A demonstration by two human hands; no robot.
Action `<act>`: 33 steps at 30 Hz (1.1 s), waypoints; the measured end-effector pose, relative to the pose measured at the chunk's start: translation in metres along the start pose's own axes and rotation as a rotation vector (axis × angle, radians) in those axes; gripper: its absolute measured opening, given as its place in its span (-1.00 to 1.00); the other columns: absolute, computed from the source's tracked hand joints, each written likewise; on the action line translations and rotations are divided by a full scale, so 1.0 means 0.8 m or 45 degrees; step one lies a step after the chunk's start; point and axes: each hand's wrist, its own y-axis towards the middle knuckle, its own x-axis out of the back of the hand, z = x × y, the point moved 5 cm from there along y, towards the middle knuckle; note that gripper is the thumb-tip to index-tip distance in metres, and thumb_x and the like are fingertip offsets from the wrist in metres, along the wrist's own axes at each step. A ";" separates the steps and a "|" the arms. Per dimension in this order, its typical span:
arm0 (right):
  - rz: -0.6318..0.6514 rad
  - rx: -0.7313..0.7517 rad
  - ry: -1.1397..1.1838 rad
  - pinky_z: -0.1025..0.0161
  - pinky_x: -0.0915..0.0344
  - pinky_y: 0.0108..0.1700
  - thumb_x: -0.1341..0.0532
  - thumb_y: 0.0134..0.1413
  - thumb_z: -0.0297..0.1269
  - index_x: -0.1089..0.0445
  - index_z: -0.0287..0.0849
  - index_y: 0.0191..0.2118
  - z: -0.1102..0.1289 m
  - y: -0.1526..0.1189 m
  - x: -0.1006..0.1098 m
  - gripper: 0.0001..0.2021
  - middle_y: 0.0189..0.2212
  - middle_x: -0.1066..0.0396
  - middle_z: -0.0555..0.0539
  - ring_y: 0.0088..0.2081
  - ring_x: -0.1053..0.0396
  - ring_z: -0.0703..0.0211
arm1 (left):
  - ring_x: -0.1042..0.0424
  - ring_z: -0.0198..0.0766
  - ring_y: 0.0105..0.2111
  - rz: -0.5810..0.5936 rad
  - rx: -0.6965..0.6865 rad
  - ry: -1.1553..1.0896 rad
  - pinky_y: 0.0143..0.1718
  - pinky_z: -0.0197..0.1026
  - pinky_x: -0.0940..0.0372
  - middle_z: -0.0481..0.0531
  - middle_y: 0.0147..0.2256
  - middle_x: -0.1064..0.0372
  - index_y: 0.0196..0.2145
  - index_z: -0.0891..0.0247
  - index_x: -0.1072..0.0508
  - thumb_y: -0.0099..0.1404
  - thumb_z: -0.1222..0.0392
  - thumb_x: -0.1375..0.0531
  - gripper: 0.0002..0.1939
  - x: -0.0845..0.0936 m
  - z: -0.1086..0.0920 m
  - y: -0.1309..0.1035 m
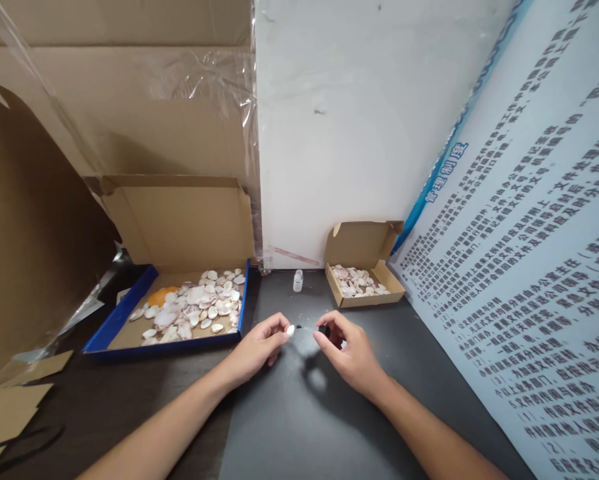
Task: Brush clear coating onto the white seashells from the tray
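Between the thumb and fingers of my left hand (260, 343) is a small white shell (290, 331). My right hand (348, 350) pinches a black brush cap (324, 330), whose thin pale stem points left. The stem's dark tip (299, 327) is close beside the shell; I cannot tell whether they touch. Beyond both hands stands a small clear bottle (298, 283) with a whitish label, upright on the dark grey mat (274, 427).
At the left, a blue-edged cardboard box (167, 348) with its lid raised holds many shells (197, 300) and an orange piece (160, 298). A smaller open box (369, 301) with shells stands back right. A printed sheet (519, 267) slopes along the right; cardboard (9, 413) lies left.
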 end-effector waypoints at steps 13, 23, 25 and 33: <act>0.042 0.019 0.090 0.34 -0.15 -0.46 -0.16 0.17 -0.19 -0.30 -0.15 -0.22 0.002 -0.001 0.000 -0.85 -0.56 -0.18 0.09 -0.54 -0.19 0.29 | 0.03 -0.44 -0.65 0.014 0.009 -0.066 -0.63 -0.39 -0.05 -0.23 -0.60 0.05 -0.37 0.22 -0.24 0.19 0.01 -0.17 -0.76 0.000 0.002 0.000; 0.045 -0.045 0.200 0.35 -0.13 -0.48 -0.15 0.18 -0.18 -0.16 -0.11 -0.25 -0.003 -0.001 -0.002 -0.84 -0.51 -0.16 0.11 -0.54 -0.18 0.31 | -0.01 -0.45 -0.63 0.022 -0.019 0.009 -0.62 -0.38 -0.05 -0.21 -0.55 0.00 -0.36 0.23 -0.25 0.22 -0.02 -0.17 -0.73 0.000 0.004 0.002; 0.033 -0.041 0.135 0.35 -0.12 -0.47 -0.17 0.16 -0.20 -0.16 -0.11 -0.27 -0.002 -0.001 -0.001 -0.84 -0.53 -0.15 0.12 -0.54 -0.18 0.30 | -0.01 -0.46 -0.63 0.020 -0.019 0.022 -0.61 -0.37 -0.05 -0.21 -0.55 0.00 -0.36 0.23 -0.26 0.23 -0.02 -0.17 -0.73 0.000 0.003 0.002; 0.046 -0.037 0.138 0.35 -0.11 -0.47 -0.17 0.16 -0.21 -0.16 -0.12 -0.26 -0.001 -0.001 -0.003 -0.84 -0.54 -0.13 0.13 -0.55 -0.15 0.31 | 0.00 -0.45 -0.63 0.017 -0.009 0.007 -0.62 -0.37 -0.06 -0.22 -0.57 0.01 -0.38 0.23 -0.25 0.20 -0.03 -0.17 -0.72 -0.002 0.000 0.000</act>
